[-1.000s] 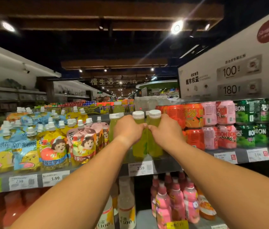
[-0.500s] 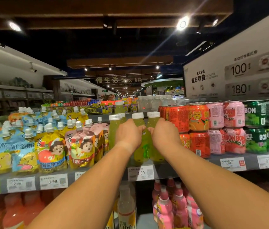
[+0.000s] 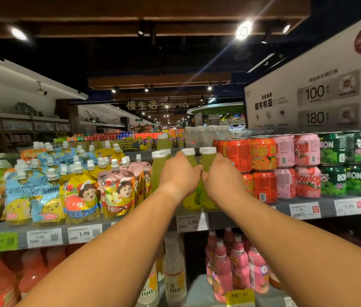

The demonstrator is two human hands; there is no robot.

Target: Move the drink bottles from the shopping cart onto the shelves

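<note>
Two green drink bottles with white caps stand side by side on the top shelf (image 3: 223,218). My left hand (image 3: 179,173) grips the left bottle (image 3: 191,200) around its middle. My right hand (image 3: 222,177) grips the right bottle (image 3: 207,160) the same way. My knuckles touch between the two bottles. Both bottle bases seem to rest on the shelf surface. Another green bottle (image 3: 159,171) of the same kind stands just left of my left hand. The shopping cart is out of view.
Spouted juice pouches (image 3: 77,191) fill the shelf to the left. Stacked orange, pink and green cans (image 3: 285,167) stand close on the right. Pink bottles (image 3: 239,269) and pale bottles (image 3: 175,275) sit on the shelf below. Price tags (image 3: 191,222) line the shelf edge.
The two bottles have moved slightly lower and deeper onto the shelf with both hands still around them. The camera view has shifted a little closer.
</note>
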